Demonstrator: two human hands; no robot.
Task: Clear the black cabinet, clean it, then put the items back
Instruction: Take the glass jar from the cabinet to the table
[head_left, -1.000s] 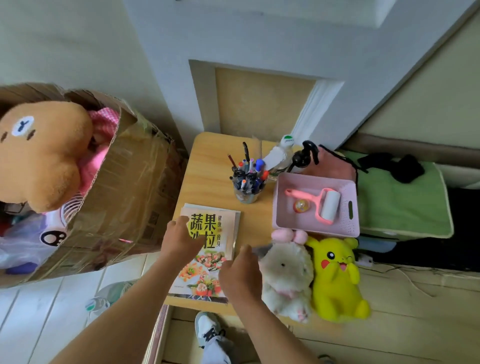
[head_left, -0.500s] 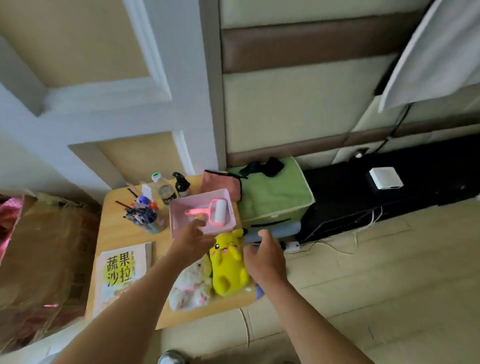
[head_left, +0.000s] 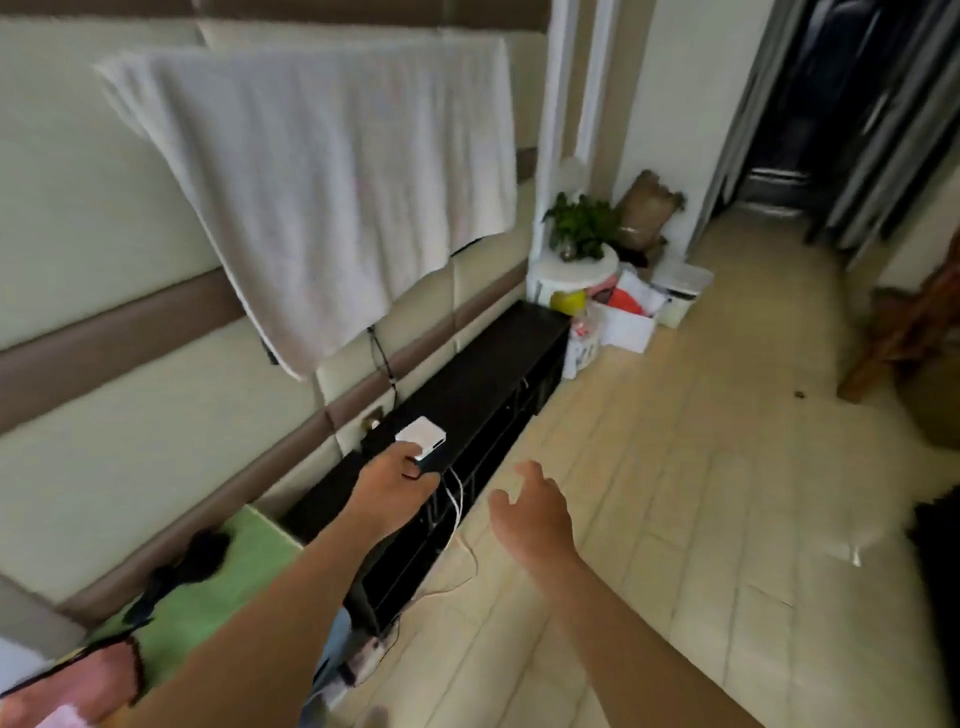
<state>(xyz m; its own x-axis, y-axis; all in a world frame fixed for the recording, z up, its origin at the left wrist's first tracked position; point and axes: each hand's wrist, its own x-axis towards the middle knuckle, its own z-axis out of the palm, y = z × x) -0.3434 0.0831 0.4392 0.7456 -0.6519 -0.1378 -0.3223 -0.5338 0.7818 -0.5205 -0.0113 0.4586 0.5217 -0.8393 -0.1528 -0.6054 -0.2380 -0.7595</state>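
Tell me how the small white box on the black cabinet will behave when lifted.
The white box looks small, flat and rigid, so probably light and stiff in one hand. Its smooth casing may slip a little. White cables hang off the black cabinet beside it; if attached, they would likely tug back.

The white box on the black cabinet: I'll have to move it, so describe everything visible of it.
The white box is small, flat, squarish, plastic-looking, lying level on the black cabinet near its front edge. The left hand reaches its near corner; grip unclear. White cables hang below it.
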